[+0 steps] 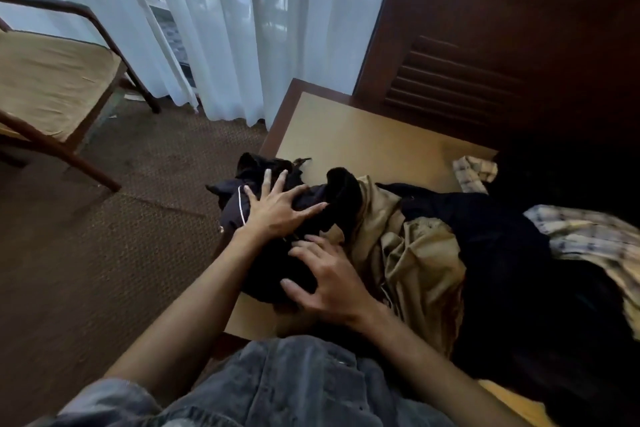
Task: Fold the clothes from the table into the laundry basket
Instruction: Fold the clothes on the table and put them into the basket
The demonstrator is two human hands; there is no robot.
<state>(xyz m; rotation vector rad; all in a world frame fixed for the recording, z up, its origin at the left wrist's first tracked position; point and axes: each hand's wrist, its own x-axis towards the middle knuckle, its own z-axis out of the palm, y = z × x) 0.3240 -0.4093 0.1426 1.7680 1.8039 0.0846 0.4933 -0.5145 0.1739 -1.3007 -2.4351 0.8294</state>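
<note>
A heap of clothes lies on the wooden table (360,135). Its left end is a bundled black garment (273,263) with a thin white cord, hanging over the table's left edge. My left hand (277,208) lies flat on top of it with fingers spread. My right hand (329,281) presses on the near side of the same bundle, fingers apart and slightly curled. To the right lie a tan garment (415,260), a large dark garment (502,253) and a pale plaid shirt (588,236). No laundry basket is in view.
A wooden chair (55,87) with a tan cushion stands at the left on the brown woven carpet (104,253). White curtains (242,28) hang behind the table. A dark louvred wooden door (485,62) stands at the back right.
</note>
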